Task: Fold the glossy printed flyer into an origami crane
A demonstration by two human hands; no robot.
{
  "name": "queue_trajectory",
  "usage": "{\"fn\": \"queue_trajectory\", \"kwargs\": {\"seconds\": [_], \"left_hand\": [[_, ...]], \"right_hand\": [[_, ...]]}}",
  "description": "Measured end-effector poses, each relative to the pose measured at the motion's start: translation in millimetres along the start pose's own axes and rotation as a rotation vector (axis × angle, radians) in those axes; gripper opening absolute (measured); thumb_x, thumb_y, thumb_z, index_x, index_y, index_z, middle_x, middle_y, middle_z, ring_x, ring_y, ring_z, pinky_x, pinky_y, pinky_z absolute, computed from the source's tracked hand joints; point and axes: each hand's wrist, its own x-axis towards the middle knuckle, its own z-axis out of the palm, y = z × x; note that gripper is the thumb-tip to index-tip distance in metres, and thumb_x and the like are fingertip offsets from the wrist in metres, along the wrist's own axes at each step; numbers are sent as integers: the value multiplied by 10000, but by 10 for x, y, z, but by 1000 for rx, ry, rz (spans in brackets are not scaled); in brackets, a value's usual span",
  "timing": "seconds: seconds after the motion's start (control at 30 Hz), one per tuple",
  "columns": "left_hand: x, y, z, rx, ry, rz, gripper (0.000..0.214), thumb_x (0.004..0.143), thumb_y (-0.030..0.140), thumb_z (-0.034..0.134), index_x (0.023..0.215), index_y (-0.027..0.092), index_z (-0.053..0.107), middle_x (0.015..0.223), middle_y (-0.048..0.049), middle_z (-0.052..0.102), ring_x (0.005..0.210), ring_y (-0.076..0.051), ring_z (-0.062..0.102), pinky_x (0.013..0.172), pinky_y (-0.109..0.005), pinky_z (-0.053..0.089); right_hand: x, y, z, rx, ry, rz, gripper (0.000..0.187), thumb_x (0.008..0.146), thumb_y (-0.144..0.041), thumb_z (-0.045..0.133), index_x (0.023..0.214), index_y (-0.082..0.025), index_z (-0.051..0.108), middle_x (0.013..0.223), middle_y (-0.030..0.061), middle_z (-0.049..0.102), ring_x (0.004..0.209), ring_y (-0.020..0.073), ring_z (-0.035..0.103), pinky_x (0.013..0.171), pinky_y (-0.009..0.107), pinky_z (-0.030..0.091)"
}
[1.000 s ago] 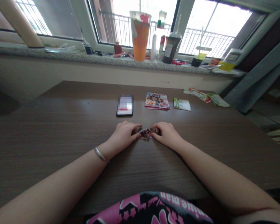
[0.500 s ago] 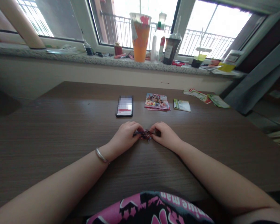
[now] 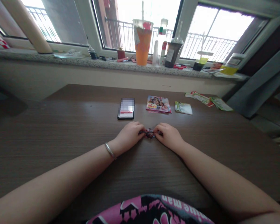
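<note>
Between my hands, low over the brown table [image 3: 84, 124], is a small crumpled piece of dark, reddish printed paper [image 3: 149, 133]. My left hand [image 3: 130, 133], with a silver bangle at its wrist, pinches the left end of the paper. The right end sits between the thumb and fingers of my right hand [image 3: 169, 135]. Both hands are closed, and the fingertips partly hide the paper. Just beyond my left hand lies a phone [image 3: 126, 109] with a blurred screen. Past my right hand rests a stack of colourful printed flyers [image 3: 158, 104].
A small green-and-white leaflet [image 3: 183, 108] lies right of the flyers, with more leaflets [image 3: 203, 99] near the table's far right edge. Along the stone windowsill [image 3: 102, 63] stand a tall cup of orange drink [image 3: 143, 43], a dark drink cup [image 3: 172, 54], bottles and small items.
The view has tilted and shifted slightly, so everything appears a little lower and further right. My hands are somewhat closer together, still pinching the paper, which looks more bunched.
</note>
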Motion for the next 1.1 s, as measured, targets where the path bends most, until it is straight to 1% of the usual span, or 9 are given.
{"fn": "queue_trajectory", "kwargs": {"seconds": [0.13,0.23,0.33,0.5,0.67,0.8,0.9,1.03,1.1], "left_hand": [[159,-14,-8,38,-18,-11,73,839,222,635,873,172,676,866,-53,647,842,-191,595,766,-295,462],[209,1,-12,133,0,5,88,857,216,600,863,163,670,876,-64,648,833,-196,591,757,-302,456],[207,0,-23,225,0,31,122,871,204,560,850,159,670,869,-75,648,825,-209,591,750,-321,454],[198,-38,-51,259,-24,26,134,853,208,563,821,164,685,828,-71,658,805,-219,601,735,-332,454],[187,-77,-66,301,4,24,139,837,222,570,786,164,685,806,-71,659,767,-210,595,705,-322,447],[176,-99,-85,322,2,26,148,839,243,572,781,167,685,784,-66,657,748,-206,592,687,-319,437],[169,-94,-91,369,-2,45,167,853,246,557,767,160,672,774,-75,649,737,-221,590,683,-340,434],[152,-61,-80,437,24,68,199,887,250,515,773,152,645,772,-87,635,758,-245,590,700,-368,433],[141,-46,-76,462,29,66,208,898,249,497,777,149,633,761,-88,625,758,-250,587,701,-374,433]], "right_hand": [[29,105,-45,-20,0,42,49,836,-207,572,813,-222,613,860,10,636,811,166,580,669,251,386],[54,181,-60,-28,-11,66,61,840,-210,565,798,-221,608,862,14,636,816,167,584,661,250,386],[70,223,-57,-40,-17,67,70,844,-210,559,797,-221,609,865,17,639,822,167,587,659,250,387],[76,222,-50,-44,-18,65,63,841,-210,565,809,-229,616,881,10,648,823,167,594,653,252,385],[82,240,-52,-52,-26,70,67,845,-224,573,809,-224,629,878,18,646,812,164,588,656,250,387],[97,287,-55,-22,-48,64,69,843,-239,588,810,-212,642,855,20,649,804,166,586,680,255,397],[102,287,-59,-17,-60,67,66,841,-238,594,808,-208,643,856,22,648,804,166,588,680,255,399],[95,243,-61,-76,-50,117,74,844,-262,602,794,-215,631,856,23,647,806,174,592,656,262,390],[92,227,-64,-103,-48,117,82,854,-270,596,797,-219,626,862,24,647,812,177,594,647,264,386]]}}
